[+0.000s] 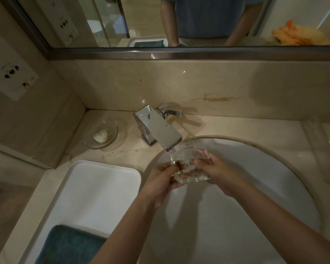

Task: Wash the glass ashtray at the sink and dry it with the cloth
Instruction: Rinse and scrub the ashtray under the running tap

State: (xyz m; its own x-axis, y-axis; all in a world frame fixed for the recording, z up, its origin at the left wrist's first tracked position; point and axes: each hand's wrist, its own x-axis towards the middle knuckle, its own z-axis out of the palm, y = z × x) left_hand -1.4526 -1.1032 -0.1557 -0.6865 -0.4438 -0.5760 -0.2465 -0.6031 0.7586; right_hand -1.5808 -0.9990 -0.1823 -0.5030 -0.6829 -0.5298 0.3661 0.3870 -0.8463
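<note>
Glass ashtray (191, 164) sits tilted under the faucet (157, 128) stream, gripped by left hand (162, 180) and right hand (213, 172); teal cloth (69, 244) lies nearer the left.

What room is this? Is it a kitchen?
Most likely a bathroom, not a kitchen. There is a round white sink set in a stone counter, a shiny tap running over it, a wide mirror on the wall behind, and a small soap in a glass dish.

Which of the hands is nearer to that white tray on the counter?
Left. The left hand grips the glass ashtray just right of the white tray; the right hand holds its far side, farther away.
</note>
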